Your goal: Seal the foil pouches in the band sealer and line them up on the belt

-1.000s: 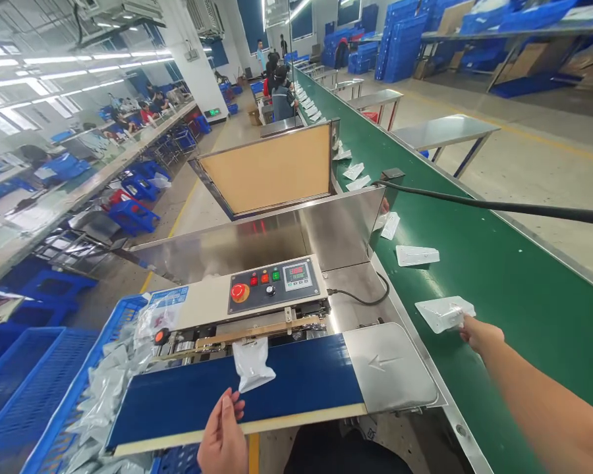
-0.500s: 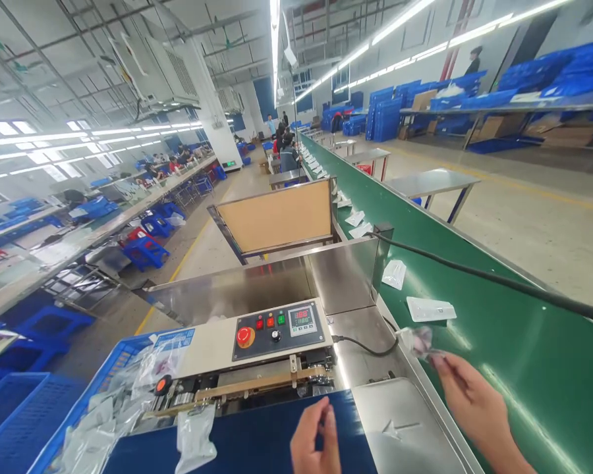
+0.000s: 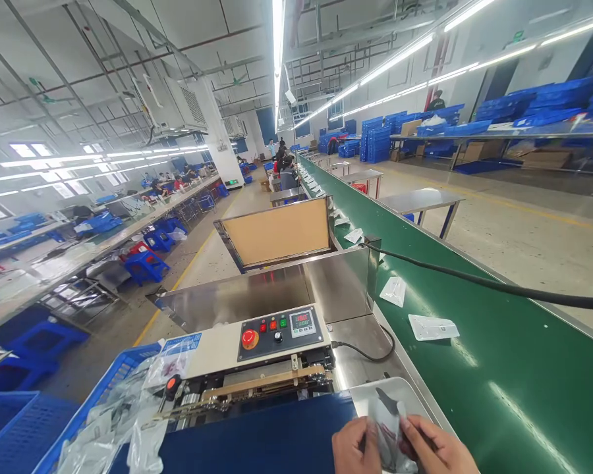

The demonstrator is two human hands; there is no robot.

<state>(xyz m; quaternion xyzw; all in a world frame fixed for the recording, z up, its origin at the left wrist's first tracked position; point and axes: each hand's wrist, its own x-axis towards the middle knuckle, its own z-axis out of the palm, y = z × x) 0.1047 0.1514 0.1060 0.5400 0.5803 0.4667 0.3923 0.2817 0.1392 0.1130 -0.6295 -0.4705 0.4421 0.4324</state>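
Note:
A clear plastic pouch [image 3: 388,424] with something dark and reddish inside is upright between my two hands, over the metal tray at the machine's right end. My left hand [image 3: 356,449] pinches its left edge, and my right hand [image 3: 437,451] grips the right edge. To the left is a sealing machine [image 3: 207,352] with a control panel [image 3: 279,332] and a dark blue belt [image 3: 257,438]. Another filled pouch [image 3: 145,441] lies at the belt's left end, by the blue basket [image 3: 74,421] heaped with pouches.
A green conveyor [image 3: 474,388] runs along my right, carrying a white packet [image 3: 433,327] and several others farther up. A black cable [image 3: 499,288] crosses above it. Behind the machine stand a metal guard [image 3: 346,280] and a tan board [image 3: 279,234]. People sit farther off.
My right hand has brought its pouch from the conveyor's edge down to the tray, and my left hand has moved right and taken hold too. The pouch on the blue belt has travelled left.

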